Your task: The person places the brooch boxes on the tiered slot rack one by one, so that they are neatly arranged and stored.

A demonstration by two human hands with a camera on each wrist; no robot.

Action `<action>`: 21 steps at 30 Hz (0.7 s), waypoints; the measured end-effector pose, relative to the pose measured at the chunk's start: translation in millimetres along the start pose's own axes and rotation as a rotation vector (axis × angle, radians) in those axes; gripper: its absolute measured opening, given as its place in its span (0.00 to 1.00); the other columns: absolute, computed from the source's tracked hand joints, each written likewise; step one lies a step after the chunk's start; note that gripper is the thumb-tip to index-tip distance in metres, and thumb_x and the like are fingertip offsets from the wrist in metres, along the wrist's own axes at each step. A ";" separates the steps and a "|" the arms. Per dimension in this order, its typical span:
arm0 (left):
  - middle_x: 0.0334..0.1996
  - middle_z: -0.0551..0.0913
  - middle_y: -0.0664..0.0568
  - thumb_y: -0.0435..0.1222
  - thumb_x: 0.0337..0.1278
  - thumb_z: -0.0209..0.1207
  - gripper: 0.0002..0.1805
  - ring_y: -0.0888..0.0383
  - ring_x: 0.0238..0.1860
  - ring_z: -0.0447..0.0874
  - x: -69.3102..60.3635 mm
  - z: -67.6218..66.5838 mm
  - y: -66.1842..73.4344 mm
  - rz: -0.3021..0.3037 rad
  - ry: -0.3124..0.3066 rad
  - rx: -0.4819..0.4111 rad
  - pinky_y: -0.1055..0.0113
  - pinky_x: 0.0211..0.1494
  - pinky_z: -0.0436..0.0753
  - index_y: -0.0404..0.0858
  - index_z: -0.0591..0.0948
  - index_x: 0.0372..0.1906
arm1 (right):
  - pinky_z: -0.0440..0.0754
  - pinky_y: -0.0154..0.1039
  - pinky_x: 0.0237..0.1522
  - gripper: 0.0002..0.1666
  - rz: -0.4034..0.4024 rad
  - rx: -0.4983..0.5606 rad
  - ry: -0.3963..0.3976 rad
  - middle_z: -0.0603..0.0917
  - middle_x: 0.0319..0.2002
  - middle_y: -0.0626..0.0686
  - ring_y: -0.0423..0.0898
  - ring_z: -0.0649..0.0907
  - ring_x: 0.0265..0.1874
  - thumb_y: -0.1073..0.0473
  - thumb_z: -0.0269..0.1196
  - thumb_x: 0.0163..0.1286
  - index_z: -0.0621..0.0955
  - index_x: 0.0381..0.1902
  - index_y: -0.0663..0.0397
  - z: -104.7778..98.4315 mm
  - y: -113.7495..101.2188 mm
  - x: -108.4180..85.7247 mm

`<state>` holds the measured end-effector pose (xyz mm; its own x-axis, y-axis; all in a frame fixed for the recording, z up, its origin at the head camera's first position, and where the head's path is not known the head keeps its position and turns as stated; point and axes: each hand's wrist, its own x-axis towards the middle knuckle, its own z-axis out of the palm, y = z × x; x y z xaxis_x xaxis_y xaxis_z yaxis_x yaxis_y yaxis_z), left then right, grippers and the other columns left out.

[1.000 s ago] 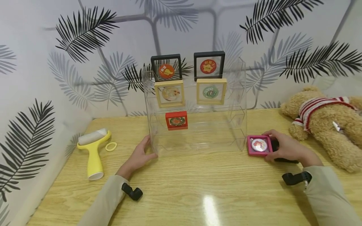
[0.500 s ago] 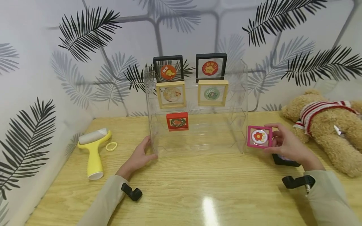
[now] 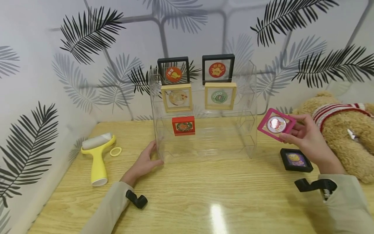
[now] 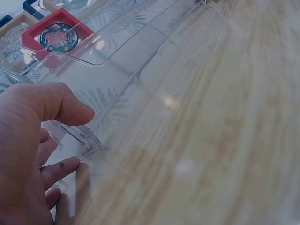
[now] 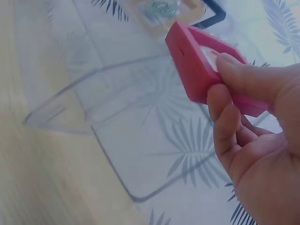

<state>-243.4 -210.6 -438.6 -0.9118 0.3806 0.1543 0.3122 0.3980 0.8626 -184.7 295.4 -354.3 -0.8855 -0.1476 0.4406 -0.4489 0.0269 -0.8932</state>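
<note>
A clear tiered rack [image 3: 204,151] stands on the table and bears several small framed badges. My left hand [image 3: 143,165] rests against its lower left corner, thumb and fingers spread; in the left wrist view the thumb and fingers [image 4: 61,171] lie on either side of that corner. My right hand [image 3: 311,139] pinches a pink square frame [image 3: 264,126] with a round badge, raised and tilted beside the rack's right side. In the right wrist view, thumb and fingertips hold an edge of the pink frame [image 5: 190,70]. Below that hand lies a black frame [image 3: 296,160].
On the rack are two black frames at the top, two pale yellow frames [image 3: 220,107] below, and a red frame [image 3: 183,119] lower left. A yellow lint roller [image 3: 97,162] and yellow ring [image 3: 116,151] lie left. A teddy bear [image 3: 339,143] lies right; a patterned wall stands behind.
My right hand has lifted the pink frame up off the table, then moved it a little right and tilted it. The black frame beneath is now uncovered. My left hand has stayed put.
</note>
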 end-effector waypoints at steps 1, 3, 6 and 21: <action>0.69 0.65 0.35 0.24 0.46 0.63 0.45 0.40 0.72 0.58 0.0 -0.3 0.2 0.000 0.001 -0.001 0.42 0.73 0.51 0.34 0.57 0.73 | 0.82 0.28 0.28 0.30 -0.014 -0.006 0.001 0.82 0.44 0.45 0.35 0.86 0.35 0.79 0.54 0.65 0.64 0.59 0.49 2.3 -2.7 1.6; 0.68 0.65 0.34 0.24 0.46 0.63 0.45 0.39 0.72 0.58 0.1 -0.6 -0.3 0.006 0.001 0.005 0.41 0.73 0.51 0.33 0.57 0.72 | 0.80 0.27 0.27 0.26 -0.043 -0.028 -0.003 0.82 0.42 0.45 0.35 0.85 0.32 0.77 0.53 0.66 0.66 0.58 0.51 8.0 -8.1 5.4; 0.68 0.66 0.33 0.24 0.46 0.63 0.45 0.38 0.72 0.58 0.1 -0.7 -0.5 0.011 0.002 0.005 0.41 0.73 0.51 0.32 0.57 0.72 | 0.79 0.28 0.26 0.22 -0.086 -0.059 -0.016 0.83 0.41 0.46 0.37 0.83 0.27 0.76 0.51 0.68 0.68 0.57 0.54 18.4 -14.9 13.1; 0.69 0.64 0.33 0.23 0.46 0.63 0.45 0.38 0.72 0.57 -0.3 -0.7 0.6 0.032 -0.003 0.012 0.41 0.73 0.51 0.30 0.57 0.72 | 0.77 0.21 0.30 0.15 -0.213 -0.593 -0.047 0.85 0.38 0.67 0.28 0.81 0.27 0.73 0.60 0.64 0.73 0.48 0.69 73.0 -31.2 65.0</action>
<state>-243.1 -211.1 -437.8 -0.9003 0.3961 0.1804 0.3445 0.3951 0.8516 -219.4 212.7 -304.4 -0.7690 -0.2536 0.5869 -0.6172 0.5338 -0.5781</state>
